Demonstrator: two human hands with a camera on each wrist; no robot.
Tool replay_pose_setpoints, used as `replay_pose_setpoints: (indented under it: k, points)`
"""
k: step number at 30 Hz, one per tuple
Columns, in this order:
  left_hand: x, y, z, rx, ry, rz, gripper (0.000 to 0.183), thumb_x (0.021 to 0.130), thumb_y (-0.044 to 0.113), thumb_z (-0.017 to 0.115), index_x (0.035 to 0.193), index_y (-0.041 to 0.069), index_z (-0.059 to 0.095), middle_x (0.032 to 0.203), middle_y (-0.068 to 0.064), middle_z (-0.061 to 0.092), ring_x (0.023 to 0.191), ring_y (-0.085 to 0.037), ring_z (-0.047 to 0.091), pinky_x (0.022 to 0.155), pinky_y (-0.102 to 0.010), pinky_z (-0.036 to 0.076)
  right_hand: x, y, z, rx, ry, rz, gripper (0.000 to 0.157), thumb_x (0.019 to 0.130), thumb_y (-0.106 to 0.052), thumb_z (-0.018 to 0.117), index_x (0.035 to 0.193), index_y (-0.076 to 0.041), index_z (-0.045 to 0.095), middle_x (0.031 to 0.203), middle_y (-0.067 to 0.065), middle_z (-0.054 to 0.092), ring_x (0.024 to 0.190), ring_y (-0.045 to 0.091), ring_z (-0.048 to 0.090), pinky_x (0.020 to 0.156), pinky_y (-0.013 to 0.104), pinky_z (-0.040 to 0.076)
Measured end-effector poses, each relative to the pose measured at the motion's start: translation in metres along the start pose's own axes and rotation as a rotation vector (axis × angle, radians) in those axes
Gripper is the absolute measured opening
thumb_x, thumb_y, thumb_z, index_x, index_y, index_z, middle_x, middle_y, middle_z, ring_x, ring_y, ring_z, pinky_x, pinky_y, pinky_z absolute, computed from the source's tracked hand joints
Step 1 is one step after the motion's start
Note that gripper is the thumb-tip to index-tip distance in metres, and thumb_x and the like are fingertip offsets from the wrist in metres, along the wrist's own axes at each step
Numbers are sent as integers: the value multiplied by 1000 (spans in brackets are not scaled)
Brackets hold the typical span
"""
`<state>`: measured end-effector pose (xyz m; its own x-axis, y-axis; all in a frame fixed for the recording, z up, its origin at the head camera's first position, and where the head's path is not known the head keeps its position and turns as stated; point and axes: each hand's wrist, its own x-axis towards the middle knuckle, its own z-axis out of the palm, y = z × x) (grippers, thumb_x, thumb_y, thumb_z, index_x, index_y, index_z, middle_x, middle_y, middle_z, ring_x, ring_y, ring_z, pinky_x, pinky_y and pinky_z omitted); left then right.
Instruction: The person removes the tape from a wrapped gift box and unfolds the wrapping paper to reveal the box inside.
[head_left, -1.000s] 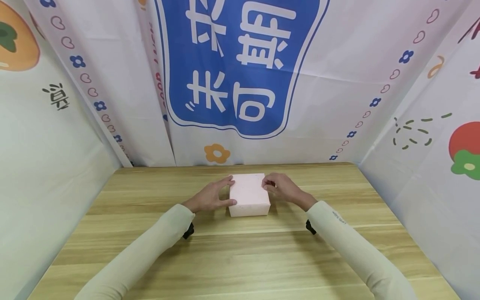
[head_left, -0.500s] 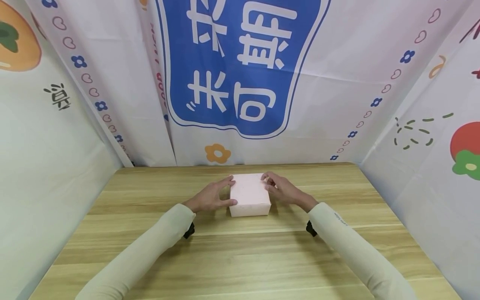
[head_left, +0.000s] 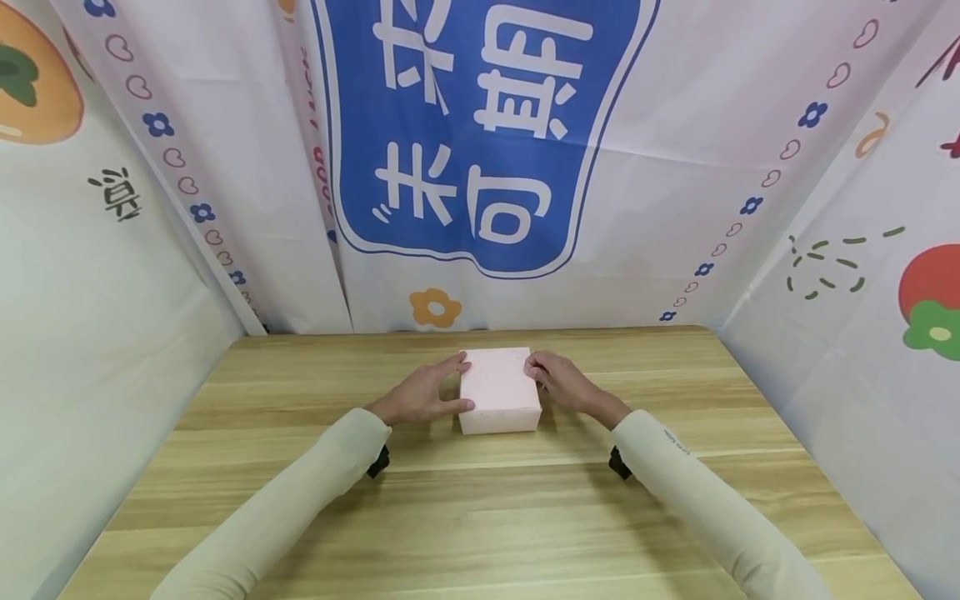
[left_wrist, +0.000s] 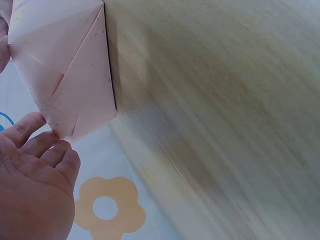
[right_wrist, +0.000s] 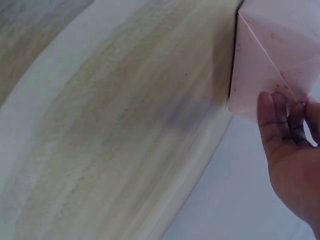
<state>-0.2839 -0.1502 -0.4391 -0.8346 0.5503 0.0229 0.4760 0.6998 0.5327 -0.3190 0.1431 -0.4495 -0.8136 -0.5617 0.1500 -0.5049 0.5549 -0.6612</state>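
A small pale pink folded-paper box [head_left: 498, 382] stands on the wooden table near its back edge, top closed. My left hand [head_left: 422, 393] holds the box's left side, thumb at the near corner and index finger toward the far one. The left wrist view shows a box side [left_wrist: 75, 65] with creases and slits, and fingertips of the left hand [left_wrist: 37, 185] touching its edge. At the upper right edge, my right hand [head_left: 564, 382] has curled fingers, thumb against them, pinching the box's edge. Those fingertips lie against the speckled box side [right_wrist: 265, 60] in the right wrist view.
The wood-grain table [head_left: 480, 517] reaches forward to a white printed cloth [head_left: 660, 250] with a blue panel [head_left: 457, 125]. Cloth walls [head_left: 112, 275] also stand at left and right. Dark bands [head_left: 378, 461] sit under both sleeve cuffs.
My right fingers loosened and lifted slightly at the box's upper right edge half a second ago, and are now curled in again there. The left hand and the box have stayed in place.
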Motion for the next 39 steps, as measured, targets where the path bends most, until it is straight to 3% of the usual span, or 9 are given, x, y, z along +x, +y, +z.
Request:
replay_pose_setpoints:
  k: [3, 6, 11, 16, 23, 29, 35, 39]
  points:
    - [-1, 1, -1, -6, 1, 3, 83, 89, 53, 67, 152, 8, 37, 165, -10, 17, 150, -32, 24, 121, -51, 24, -1, 1, -2, 35, -33, -11, 17, 105, -12, 42, 91, -6, 50, 91, 19, 52, 86, 29, 55, 71, 24, 47]
    - [-1, 1, -1, -2, -2, 4, 82, 89, 52, 67, 152, 8, 36, 165, -10, 17, 150, -31, 24, 121, -50, 24, -3, 3, -5, 120, -64, -1, 17, 106, -14, 39, 99, -4, 52, 94, 16, 53, 88, 33, 54, 72, 28, 49]
    - [0, -1, -1, 4, -5, 12, 82, 89, 52, 67, 152, 8, 36, 165, -10, 18, 150, -32, 25, 121, -51, 24, -6, 5, -8, 188, -41, 4, 19, 104, -14, 48, 119, -5, 56, 98, 11, 60, 88, 31, 58, 71, 32, 53]
    - [1, -2, 0, 2, -6, 7, 82, 89, 52, 67, 152, 8, 36, 165, -10, 18, 150, -31, 24, 121, -51, 24, -5, 7, -6, 191, -3, 23, 13, 102, -13, 52, 106, -6, 62, 97, 10, 62, 86, 27, 59, 71, 30, 55]
    - [2, -1, 1, 12, -6, 2, 82, 89, 52, 67, 152, 8, 37, 165, -11, 18, 150, -31, 24, 121, -50, 24, -7, 5, -4, 282, -30, 40, 16, 104, -10, 45, 104, 1, 57, 95, 11, 57, 93, 40, 55, 83, 49, 53]
    - [1, -1, 0, 11, -8, -5, 83, 89, 53, 67, 152, 8, 36, 165, -9, 17, 150, -30, 24, 122, -50, 24, -8, 11, -4, 344, -53, 52, 17, 105, -9, 41, 104, 2, 54, 98, 9, 56, 95, 26, 58, 91, 54, 53]
    - [1, -1, 0, 8, -6, -7, 83, 89, 54, 66, 152, 9, 36, 165, -9, 17, 150, -31, 24, 121, -51, 24, -10, 13, -5, 455, -83, 42, 19, 106, -10, 39, 106, 6, 50, 97, 7, 54, 96, 30, 56, 91, 54, 51]
    - [1, -1, 0, 2, -11, -25, 83, 88, 54, 67, 153, 11, 35, 165, -7, 17, 151, -30, 23, 122, -50, 23, -12, 15, -5, 491, -89, 46, 21, 106, -10, 38, 109, 8, 49, 101, 7, 54, 98, 23, 57, 95, 53, 50]
